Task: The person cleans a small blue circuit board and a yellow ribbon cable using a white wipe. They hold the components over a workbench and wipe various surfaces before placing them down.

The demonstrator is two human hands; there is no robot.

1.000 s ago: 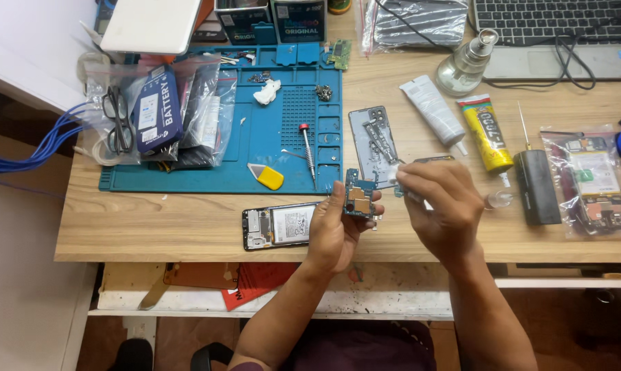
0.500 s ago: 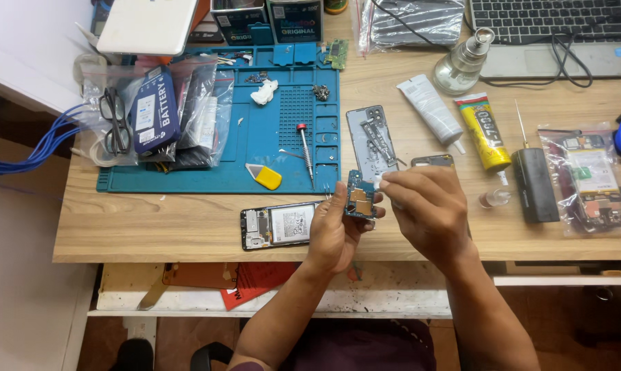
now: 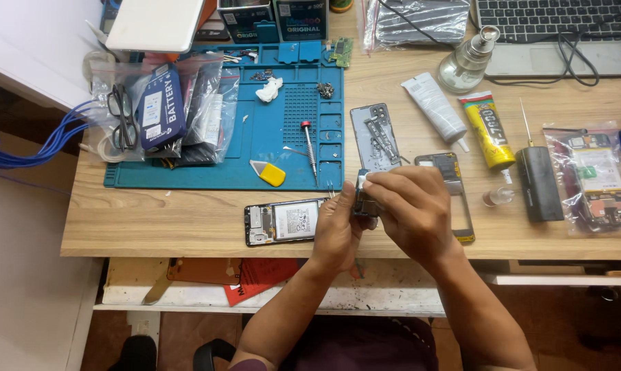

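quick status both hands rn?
Left hand: closed on the small circuit board, held above the table edge.
Right hand: closed, fingertips pressing a small white piece onto the board.

Packages, labels and tubes lying across the wooden counter (image 3: 187,227)

A clear plastic bag (image 3: 207,113) is lying at the left over the blue mat's edge, showing a dark blue battery pack (image 3: 161,108) with a white label. Two dark boxes (image 3: 272,17) with teal print are standing at the far edge, beside a white box (image 3: 152,24). A silvery striped bag (image 3: 413,20) is resting near the laptop. A white tube (image 3: 434,108) and a yellow glue tube (image 3: 487,130) with red and black print are lying side by side, right of centre. A clear zip bag (image 3: 595,178) of phone parts is sitting at the right edge. The opened phone (image 3: 283,222) is showing a white battery label.
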